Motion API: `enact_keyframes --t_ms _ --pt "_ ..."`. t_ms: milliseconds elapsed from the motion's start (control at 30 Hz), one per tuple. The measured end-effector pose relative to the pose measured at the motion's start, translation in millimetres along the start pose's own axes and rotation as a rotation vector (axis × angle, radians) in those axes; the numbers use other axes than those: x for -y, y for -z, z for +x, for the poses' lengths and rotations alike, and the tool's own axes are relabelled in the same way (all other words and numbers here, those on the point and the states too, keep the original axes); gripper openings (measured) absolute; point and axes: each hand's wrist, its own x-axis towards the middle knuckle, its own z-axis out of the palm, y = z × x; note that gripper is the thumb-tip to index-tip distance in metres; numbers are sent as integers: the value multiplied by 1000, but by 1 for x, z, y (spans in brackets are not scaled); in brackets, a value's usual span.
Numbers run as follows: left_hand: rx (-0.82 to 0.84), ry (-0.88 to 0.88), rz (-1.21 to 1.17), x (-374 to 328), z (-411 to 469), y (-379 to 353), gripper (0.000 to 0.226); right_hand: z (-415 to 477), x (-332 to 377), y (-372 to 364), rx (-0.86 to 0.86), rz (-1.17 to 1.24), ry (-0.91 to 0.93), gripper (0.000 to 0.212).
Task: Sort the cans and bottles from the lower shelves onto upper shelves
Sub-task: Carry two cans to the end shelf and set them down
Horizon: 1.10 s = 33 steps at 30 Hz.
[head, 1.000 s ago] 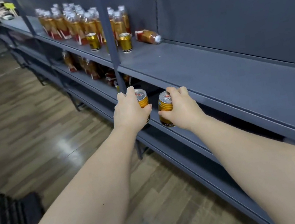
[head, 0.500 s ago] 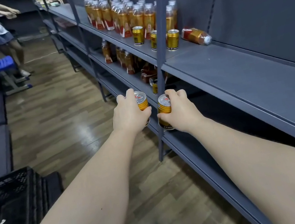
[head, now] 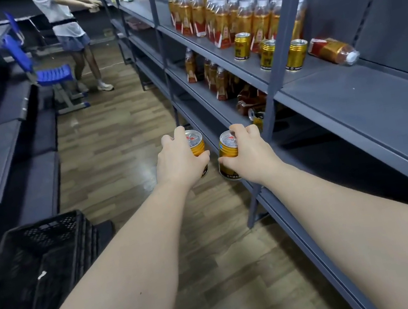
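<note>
Carry step judged in hand: short gold metal can [head: 196,146] gripped by curled L hand [head: 181,162], second gold can [head: 227,151] by R hand [head: 250,153], both held just off lower shelves [head: 201,97]; next, lift needed onto grey metal upper shelf [head: 379,101] beside standing cans [head: 296,55].

light is moderate, cool and even, coming from overhead. the glossy brown wood-plank floor [head: 114,148] shows soft white glare patches, the strongest at the bottom edge. the dark grey metal shelving [head: 352,106] casts deep shadow over its lower tiers, where detail is lost. the upright gold metal cans [head: 242,46] on the upper shelf carry small highlights. the black plastic lattice crate [head: 38,254] sits in gloom. wide-angle distortion bows the shelf uprights near the edges.
</note>
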Motion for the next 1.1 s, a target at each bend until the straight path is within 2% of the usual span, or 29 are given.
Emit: enact_keyframes --t_ms 333,867,1100 --pt "-15 71 -9 10 33 -1 56 48 4 -17 64 8 64 67" --pt "-108 217 7 -4 133 -21 58 180 -10 -28 147 75 171 70" --pt "-132 224 12 0 169 -21 57 219 -1 -35 164 33 192 68"
